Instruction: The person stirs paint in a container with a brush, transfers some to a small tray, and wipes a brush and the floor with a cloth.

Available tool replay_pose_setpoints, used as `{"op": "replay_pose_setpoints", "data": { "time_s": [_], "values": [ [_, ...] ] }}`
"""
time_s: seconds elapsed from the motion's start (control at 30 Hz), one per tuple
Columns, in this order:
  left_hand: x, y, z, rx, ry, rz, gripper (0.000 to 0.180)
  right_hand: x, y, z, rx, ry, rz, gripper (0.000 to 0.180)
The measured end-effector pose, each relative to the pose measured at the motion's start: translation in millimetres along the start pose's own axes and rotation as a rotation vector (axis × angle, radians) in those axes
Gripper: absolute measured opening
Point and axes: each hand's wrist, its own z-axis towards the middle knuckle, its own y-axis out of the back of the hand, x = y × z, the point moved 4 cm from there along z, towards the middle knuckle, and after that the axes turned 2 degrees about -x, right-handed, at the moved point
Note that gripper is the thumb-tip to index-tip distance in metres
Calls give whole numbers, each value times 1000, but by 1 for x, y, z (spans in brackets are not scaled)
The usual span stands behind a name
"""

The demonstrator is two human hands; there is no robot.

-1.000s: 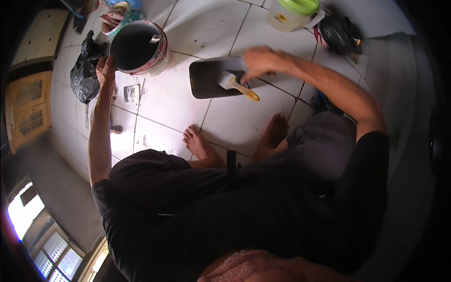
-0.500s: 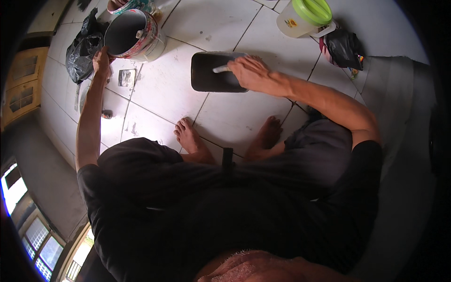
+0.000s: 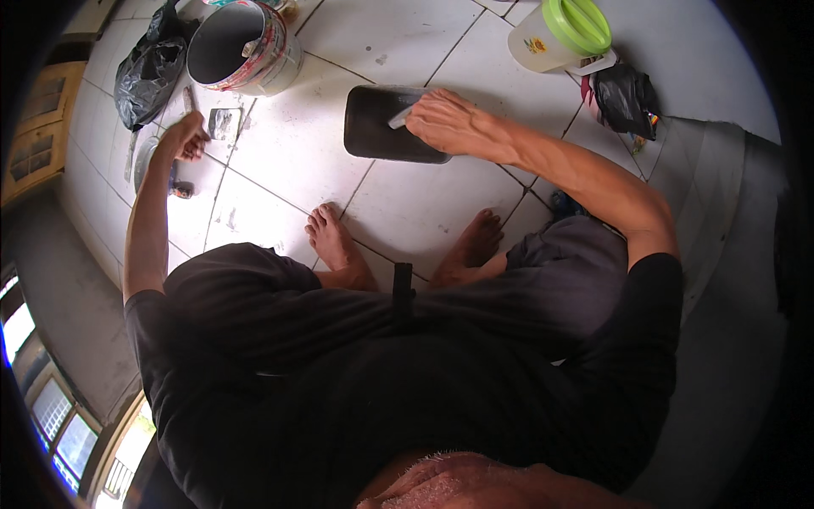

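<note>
In front of me on the tiles lies a dark rectangular tray [image 3: 373, 151]. Over its right side, my right hand [image 3: 445, 123] is closed round a short pale stick-like tool [image 3: 399, 119], whose end points into the tray; its kind is unclear. Far to the left, my left hand [image 3: 188, 137] is low by the floor with its fingers curled. A thin pale strip [image 3: 188, 99] shows just beyond it; whether the hand grips it is hidden. Beside that hand lies a small square sheet with a dark smudge [image 3: 225, 124]. Farther back stands an open bucket [image 3: 271, 64] with a dark inside.
A black plastic bag [image 3: 151, 89] lies at the far left. At the back right are a clear jug with a green lid [image 3: 577, 25] and another black bag [image 3: 623, 97]. My bare feet [image 3: 333, 242] rest on the tiles close to the tray.
My left hand has let go of the bucket's rim and come down toward the floor, nearer me. My right hand stays over the tray, with the pale tool turned to a steeper slant.
</note>
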Motion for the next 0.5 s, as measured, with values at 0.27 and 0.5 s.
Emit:
{"op": "replay_pose_setpoints", "data": {
  "time_s": [0.27, 0.5],
  "values": [
    [-52, -170, -89, 572, -278, 537, 44, -8, 10, -8, 468, -202, -38, 9],
    [-99, -219, -106, 572, -615, 245, 43, -20, 47, -1, 553, -513, 155, 15]
  ]
}}
